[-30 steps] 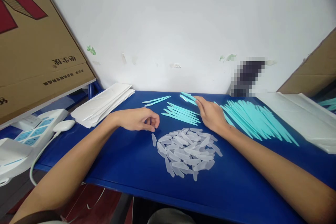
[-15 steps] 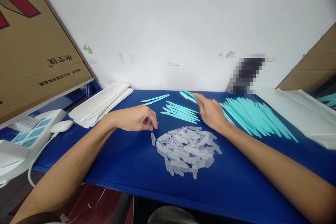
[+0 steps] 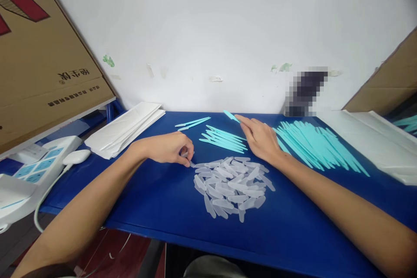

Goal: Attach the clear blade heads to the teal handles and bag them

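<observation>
My left hand (image 3: pixel 169 147) rests on the blue table (image 3: pixel 156 200), its fingertips pinched on a clear plastic cap (image 3: pixel 190 164) at the left edge of a heap of clear plastic caps (image 3: pixel 231 184). My right hand (image 3: pixel 260 139) lies beyond the heap, fingers closed on a thin teal plastic stick (image 3: pixel 232 116) that points up and left. A small bunch of teal sticks (image 3: pixel 223 138) lies between my hands. Two more teal sticks (image 3: pixel 193 124) lie further back.
A large spread of teal sticks (image 3: pixel 312 145) lies right of my right hand. White bags are stacked at back left (image 3: pixel 125 128) and at right (image 3: pixel 374 139). A cardboard box (image 3: pixel 42 56) leans at left above a white power strip (image 3: pixel 39 160) and a white mouse-shaped device (image 3: pixel 76 156).
My left hand slid right and pinched the lone cap that lay at the heap's left edge. My right hand lifted one teal stick slightly off the table.
</observation>
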{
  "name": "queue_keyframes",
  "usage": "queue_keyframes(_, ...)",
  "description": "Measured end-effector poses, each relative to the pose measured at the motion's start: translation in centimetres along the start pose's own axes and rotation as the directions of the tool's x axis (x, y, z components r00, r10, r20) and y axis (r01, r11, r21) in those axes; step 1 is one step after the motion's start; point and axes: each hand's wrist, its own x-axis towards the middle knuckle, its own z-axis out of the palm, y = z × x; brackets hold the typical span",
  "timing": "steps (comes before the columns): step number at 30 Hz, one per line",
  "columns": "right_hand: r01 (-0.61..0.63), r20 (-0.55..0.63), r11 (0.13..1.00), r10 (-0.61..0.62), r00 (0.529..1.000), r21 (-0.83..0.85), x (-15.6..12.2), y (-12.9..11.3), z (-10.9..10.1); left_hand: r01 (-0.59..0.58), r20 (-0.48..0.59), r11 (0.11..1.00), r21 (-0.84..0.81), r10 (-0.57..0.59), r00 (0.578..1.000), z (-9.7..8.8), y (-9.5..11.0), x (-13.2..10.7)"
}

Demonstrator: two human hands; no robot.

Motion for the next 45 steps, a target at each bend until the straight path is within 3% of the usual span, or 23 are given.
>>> queue_keyframes(4,0.146,-0.013,0.980,-0.146,0.989,0.136,0.0,0.4,0.2,0.045,-0.206,0.996,0.079,-0.028,0.978,0.0,-2.5,0.6)
queue_keyframes(7,0.198,-0.002,0.975,-0.199,0.980,0.104,-0.1,0.2,0.3,0.023,-0.399,0.990,0.141,0.035,0.916,0.7,-3.8,1.5)
queue_keyframes(9,0.224,-0.005,0.972,-0.224,0.975,0.072,-0.2,-0.1,0.2,-0.022,-0.552,0.989,0.147,0.100,0.828,1.4,-4.2,2.1)
queue_keyframes(12,0.275,-0.019,0.959,-0.274,0.962,0.067,-0.4,-0.7,0.0,-0.072,-0.738,0.988,0.136,0.149,0.658,2.7,-4.3,3.0)
queue_keyframes(13,0.288,-0.023,0.955,-0.287,0.958,0.073,-0.4,-0.8,-0.1,-0.083,-0.769,0.988,0.132,0.154,0.621,3.0,-4.3,3.3)
queue_keyframes(15,0.304,-0.021,0.949,-0.304,0.953,0.085,-0.5,-0.8,-0.1,-0.093,-0.798,0.989,0.119,0.151,0.584,3.7,-4.3,3.8)
queue_keyframes(19,0.357,0.030,0.931,-0.360,0.933,0.077,-0.5,-0.6,0.1,-0.120,-0.829,0.992,0.027,0.089,0.552,4.4,-4.1,4.5)
queue_keyframes(23,0.398,0.061,0.917,-0.395,0.917,-0.041,-0.3,-0.8,0.0,-0.122,-0.856,0.992,-0.028,0.039,0.516,4.7,-3.6,4.7)
queue_keyframes(26,0.406,0.057,0.905,-0.402,0.914,-0.125,-0.2,-1.0,-0.1,-0.131,-0.859,0.990,-0.057,0.018,0.511,4.8,-3.2,4.9)
queue_keyframes(32,0.414,0.069,0.899,-0.408,0.910,-0.142,-0.2,-1.0,-0.1,-0.158,-0.869,0.985,-0.077,0.011,0.495,4.9,-2.7,4.9)
queue_keyframes(39,0.413,0.087,0.903,-0.404,0.910,-0.122,-0.2,-1.0,-0.1,-0.141,-0.858,0.990,-0.006,0.068,0.509,5.0,-2.1,4.9)
queue_keyframes(45,0.459,0.104,0.887,-0.453,0.885,-0.043,0.0,-1.2,-0.2,-0.165,-0.834,0.978,0.125,0.193,0.518,5.1,-1.5,5.2)
